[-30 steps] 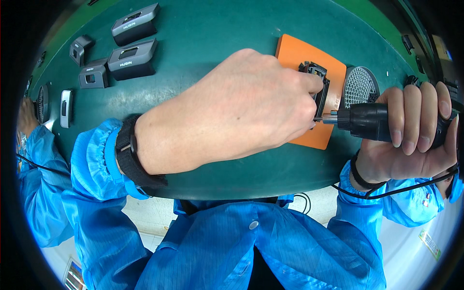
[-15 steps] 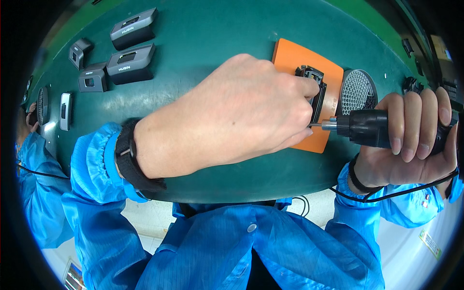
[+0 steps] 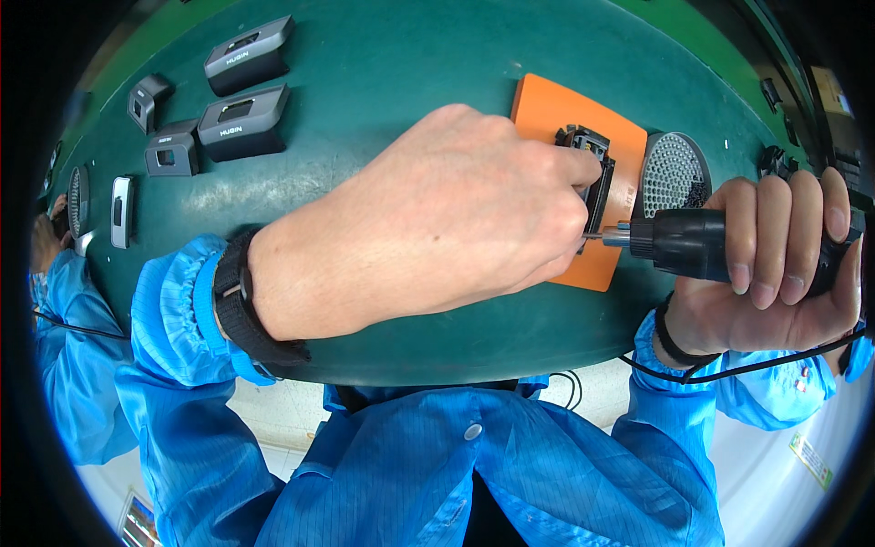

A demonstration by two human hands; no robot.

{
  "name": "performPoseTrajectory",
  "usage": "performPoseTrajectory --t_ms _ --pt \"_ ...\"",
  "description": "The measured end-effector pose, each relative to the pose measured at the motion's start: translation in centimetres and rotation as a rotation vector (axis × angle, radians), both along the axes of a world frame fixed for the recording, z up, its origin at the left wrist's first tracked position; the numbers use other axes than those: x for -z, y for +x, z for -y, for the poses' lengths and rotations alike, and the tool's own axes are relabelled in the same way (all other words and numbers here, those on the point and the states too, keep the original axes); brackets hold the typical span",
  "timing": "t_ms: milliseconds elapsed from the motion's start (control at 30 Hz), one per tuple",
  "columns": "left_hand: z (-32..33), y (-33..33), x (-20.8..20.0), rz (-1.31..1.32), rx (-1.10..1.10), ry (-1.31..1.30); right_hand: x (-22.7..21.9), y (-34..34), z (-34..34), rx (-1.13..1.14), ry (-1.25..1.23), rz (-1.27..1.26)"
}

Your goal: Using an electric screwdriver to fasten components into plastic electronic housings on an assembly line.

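Observation:
My right hand (image 3: pixel 775 246) is wrapped round a black electric screwdriver (image 3: pixel 688 242), held nearly level. Its thin bit points left and reaches the near end of a small black part (image 3: pixel 597 196). That part rests on an orange mat (image 3: pixel 538 109). Over it lies my left hand (image 3: pixel 510 201), fingers closed on the part and partly hiding it. The bit's tip meets the part close to my left fingertips; the exact contact spot is hidden. Just right of the mat sits a round grey tray (image 3: pixel 676 150) with a honeycomb of holes and small dark screws at one side.
Several grey and black housings (image 3: pixel 241 123) stand at the table's far left. A slim silver-rimmed piece (image 3: pixel 121 211) and another round tray (image 3: pixel 79 201) are nearer the left edge. A co-worker's blue sleeve (image 3: pixel 77 356) shows there. A black cable (image 3: pixel 756 366) runs by my right wrist.
Almost nothing differs. The view has shifted very slightly, and the screwdriver stays at the black part with both hands in the same hold.

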State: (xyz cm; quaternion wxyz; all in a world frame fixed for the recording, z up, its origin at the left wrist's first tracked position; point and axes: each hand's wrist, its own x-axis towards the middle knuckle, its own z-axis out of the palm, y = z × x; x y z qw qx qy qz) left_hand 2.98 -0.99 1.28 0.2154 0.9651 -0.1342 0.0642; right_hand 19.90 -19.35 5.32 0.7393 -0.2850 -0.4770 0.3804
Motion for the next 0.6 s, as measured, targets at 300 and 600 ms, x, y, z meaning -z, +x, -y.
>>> performPoseTrajectory --t_ms 300,600 --pt "0.0 0.0 -0.1 -0.024 -0.006 0.016 0.2 0.2 -0.4 -0.042 0.023 0.062" --pt "-0.5 0.0 -1.3 -0.136 -0.039 -0.003 -0.2 -0.7 -0.6 -0.003 -0.035 0.101"
